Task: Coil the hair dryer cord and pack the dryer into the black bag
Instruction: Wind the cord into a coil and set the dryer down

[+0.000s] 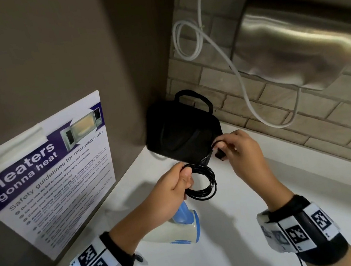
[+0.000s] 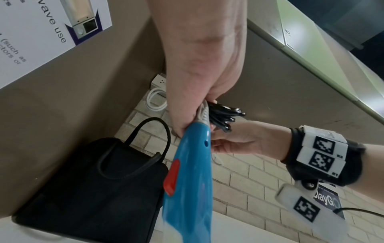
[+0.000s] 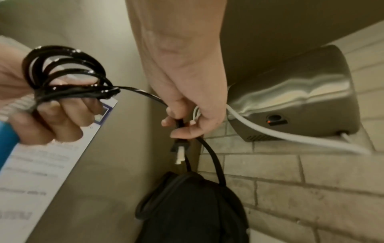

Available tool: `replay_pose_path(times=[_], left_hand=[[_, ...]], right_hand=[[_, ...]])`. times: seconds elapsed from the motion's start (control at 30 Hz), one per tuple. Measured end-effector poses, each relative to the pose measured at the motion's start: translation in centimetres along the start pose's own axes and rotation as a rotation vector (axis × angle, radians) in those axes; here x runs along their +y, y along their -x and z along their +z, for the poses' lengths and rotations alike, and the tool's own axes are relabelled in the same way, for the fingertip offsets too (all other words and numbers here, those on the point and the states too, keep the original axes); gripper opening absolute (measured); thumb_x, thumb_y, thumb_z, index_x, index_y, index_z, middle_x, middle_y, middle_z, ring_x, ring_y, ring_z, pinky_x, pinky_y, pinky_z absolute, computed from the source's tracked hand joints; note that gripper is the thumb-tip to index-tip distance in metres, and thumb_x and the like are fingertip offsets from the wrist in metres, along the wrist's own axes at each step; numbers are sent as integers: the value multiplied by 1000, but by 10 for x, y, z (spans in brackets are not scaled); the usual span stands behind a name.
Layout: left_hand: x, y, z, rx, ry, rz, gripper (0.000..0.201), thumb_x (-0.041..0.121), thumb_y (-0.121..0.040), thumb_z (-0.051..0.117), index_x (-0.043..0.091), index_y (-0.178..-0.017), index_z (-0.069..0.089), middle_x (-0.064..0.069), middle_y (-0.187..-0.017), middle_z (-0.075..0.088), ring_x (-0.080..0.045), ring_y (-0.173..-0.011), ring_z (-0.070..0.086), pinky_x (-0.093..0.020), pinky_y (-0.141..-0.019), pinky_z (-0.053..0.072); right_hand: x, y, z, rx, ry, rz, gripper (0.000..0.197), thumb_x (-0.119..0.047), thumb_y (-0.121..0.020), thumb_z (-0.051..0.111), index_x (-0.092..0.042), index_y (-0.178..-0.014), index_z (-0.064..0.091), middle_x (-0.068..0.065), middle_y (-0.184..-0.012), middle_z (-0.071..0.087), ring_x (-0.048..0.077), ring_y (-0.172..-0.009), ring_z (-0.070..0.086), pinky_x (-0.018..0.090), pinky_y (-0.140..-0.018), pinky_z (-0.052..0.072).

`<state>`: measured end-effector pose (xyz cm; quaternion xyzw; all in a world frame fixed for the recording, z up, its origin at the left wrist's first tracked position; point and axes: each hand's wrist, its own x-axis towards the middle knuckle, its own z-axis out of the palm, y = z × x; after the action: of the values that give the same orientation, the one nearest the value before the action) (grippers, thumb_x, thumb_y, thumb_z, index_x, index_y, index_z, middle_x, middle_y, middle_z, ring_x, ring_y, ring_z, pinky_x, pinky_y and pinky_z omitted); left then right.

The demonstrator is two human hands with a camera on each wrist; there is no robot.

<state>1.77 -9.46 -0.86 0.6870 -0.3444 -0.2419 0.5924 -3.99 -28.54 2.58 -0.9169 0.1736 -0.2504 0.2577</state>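
At frame centre the left hand [image 1: 178, 185] grips the blue hair dryer [image 1: 178, 226] handle together with the coiled black cord [image 1: 205, 181]. The right hand [image 1: 243, 153] pinches the cord's plug [image 3: 179, 148], seemingly just off the black bag [image 1: 184, 136] standing on the white counter [image 1: 241, 247].

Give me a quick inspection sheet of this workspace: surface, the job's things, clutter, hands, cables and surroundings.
Surface: white counter, bare where visible.
Job's things: hair dryer hangs from the left hand; its black cord is mostly coiled; black bag stands in the corner.
Clutter: nothing seen.
Hands: left hand grips dryer handle and coil together; right hand pinches the cord just behind the plug.
Cables: white cable looped on the wall, running to the hand dryer.
Surroundings: brick wall; microwave safety poster.
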Motion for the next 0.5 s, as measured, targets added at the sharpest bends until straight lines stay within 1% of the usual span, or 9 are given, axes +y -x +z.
replay_pose_path(times=[0.07,0.13,0.2,0.27,0.33,0.43,0.5], left_hand=[[-1,1,0,-11,-19,-1,30,35,-100,31,24,-76,45,20,-63,48,-2,-61,40,-14,-65,39],[-2,2,1,-19,-24,0,31,34,-100,32,12,-82,45,18,-65,49,-1,-60,39,-13,-63,38],[-3,1,2,-9,-12,-8,33,33,-100,33,5,-90,45,15,-69,49,0,-59,41,-13,-63,39],[-4,0,2,5,-4,-14,34,34,-100,33,3,-92,45,13,-72,49,-2,-62,41,-16,-65,39],[-6,0,3,27,-6,-16,35,36,-99,34,4,-89,43,10,-73,49,-7,-64,41,-21,-67,40],[-9,0,4,71,-11,-15,36,37,-99,34,3,-90,44,0,-77,49,-12,-66,42,-27,-68,41],[-8,0,5,90,-31,-1,37,38,-98,33,4,-90,45,-1,-76,48,-13,-65,41,-29,-66,40]], right_hand=[[-11,-1,4,-43,-266,136,21,-9,-95,51,-15,-91,70,7,-90,61,16,-68,67,25,-71,57],[-22,2,8,-117,-562,272,25,-6,-98,46,-14,-89,68,6,-83,65,8,-62,67,17,-67,56],[-27,6,13,-180,-729,360,26,-9,-98,44,-14,-88,68,3,-73,65,6,-58,65,15,-65,55],[-25,9,17,-247,-787,419,26,-13,-98,46,-14,-88,69,0,-68,65,5,-59,63,14,-64,53],[-21,11,19,-289,-787,457,25,-15,-98,47,-12,-91,71,1,-69,63,5,-60,60,13,-64,52],[-16,11,17,-304,-804,488,23,-16,-97,49,-9,-93,71,9,-77,62,7,-61,59,16,-67,53],[-14,11,15,-308,-814,509,24,-17,-97,49,-9,-93,71,14,-84,63,9,-64,59,17,-67,53]])
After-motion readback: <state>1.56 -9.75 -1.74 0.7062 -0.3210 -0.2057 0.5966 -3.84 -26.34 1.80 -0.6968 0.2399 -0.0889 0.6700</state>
